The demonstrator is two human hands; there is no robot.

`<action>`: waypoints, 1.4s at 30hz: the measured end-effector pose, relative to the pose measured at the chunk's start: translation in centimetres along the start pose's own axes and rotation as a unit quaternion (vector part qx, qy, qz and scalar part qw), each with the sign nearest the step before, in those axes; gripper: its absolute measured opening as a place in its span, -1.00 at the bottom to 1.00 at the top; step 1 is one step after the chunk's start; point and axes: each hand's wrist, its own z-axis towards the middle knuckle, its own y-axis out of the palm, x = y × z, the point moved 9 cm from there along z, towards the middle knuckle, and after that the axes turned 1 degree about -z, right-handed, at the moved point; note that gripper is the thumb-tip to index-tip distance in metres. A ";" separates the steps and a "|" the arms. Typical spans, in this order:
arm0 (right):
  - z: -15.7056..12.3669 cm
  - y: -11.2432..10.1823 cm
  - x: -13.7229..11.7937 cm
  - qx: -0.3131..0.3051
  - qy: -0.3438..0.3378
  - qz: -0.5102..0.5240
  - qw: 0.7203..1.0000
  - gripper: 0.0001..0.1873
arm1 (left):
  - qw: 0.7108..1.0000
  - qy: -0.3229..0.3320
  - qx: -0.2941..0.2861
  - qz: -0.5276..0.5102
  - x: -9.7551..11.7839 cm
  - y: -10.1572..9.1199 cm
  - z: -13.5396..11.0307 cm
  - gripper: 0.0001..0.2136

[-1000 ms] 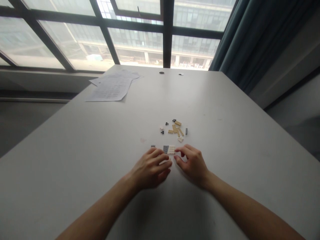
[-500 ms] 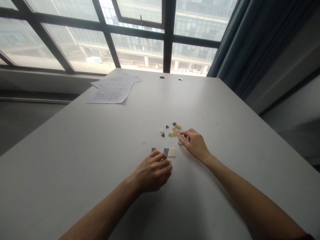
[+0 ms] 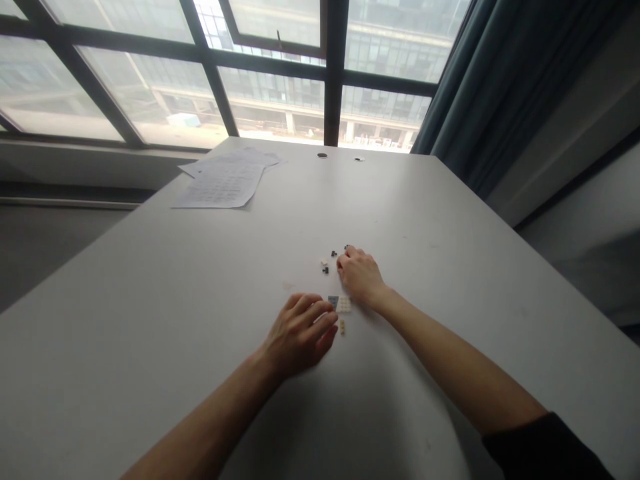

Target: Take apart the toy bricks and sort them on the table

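My left hand lies on the white table, fingers loosely stretched, their tips beside a small flat assembly of grey and white plates. A tiny tan piece lies just right of that hand. My right hand reaches forward over the pile of small tan bricks and hides most of it, fingers curled down. What they pinch is hidden. A few loose dark and white bits lie left of the right hand.
Several printed paper sheets lie at the table's far left. Two round cable holes sit near the far edge. A large window is behind the table and a dark curtain hangs at the right.
My right hand left the flat assembly, went forward to the brick pile, then shifted left over it. My left hand stayed put and its fingers relaxed, uncovering a small tan piece.
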 end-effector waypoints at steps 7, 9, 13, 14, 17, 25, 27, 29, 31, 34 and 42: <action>-0.5 -1.4 -0.4 0.031 -0.021 0.059 0.998 -0.83 | 1.000 -0.002 -0.008 -0.001 0.0 0.3 0.0 -0.92; -1.8 -2.9 0.0 0.074 -0.012 0.137 0.988 -0.82 | 1.000 -0.002 -0.017 -0.006 0.0 0.4 0.0 -0.91; -6.3 -4.4 1.5 0.126 0.022 0.341 0.931 -0.78 | 0.998 -0.003 -0.051 -0.025 0.1 1.1 0.0 -0.89; -7.4 -4.0 1.7 0.116 0.036 0.370 0.921 -0.84 | 0.998 -0.002 -0.058 -0.027 0.2 1.2 0.0 -0.88; -10.3 -1.9 1.8 0.052 0.074 0.404 0.910 -0.93 | 0.998 0.009 -0.065 -0.022 0.5 1.3 0.1 -0.87; -11.3 -1.1 -0.1 0.048 0.035 0.325 0.944 -0.94 | 0.995 0.034 -0.086 -0.034 0.8 1.6 0.0 -0.87; -11.3 -1.3 -0.2 0.049 0.028 0.303 0.951 -0.91 | 0.995 0.035 -0.087 -0.037 0.8 1.6 0.0 -0.87; -11.5 -1.3 -0.3 0.045 0.026 0.296 0.954 -0.88 | 0.995 0.034 -0.089 -0.040 0.8 1.6 0.1 -0.87; -11.7 -1.2 -0.2 0.036 0.024 0.294 0.955 -0.84 | 0.995 0.032 -0.087 -0.040 0.8 1.5 0.2 -0.86; -12.0 -1.0 -0.2 0.023 0.013 0.280 0.960 -0.79 | 0.995 0.031 -0.087 -0.039 0.8 1.5 0.1 -0.86; -12.2 -0.6 -0.6 0.012 -0.005 0.252 0.968 -0.81 | 0.994 0.030 -0.098 -0.044 0.8 1.7 0.0 -0.88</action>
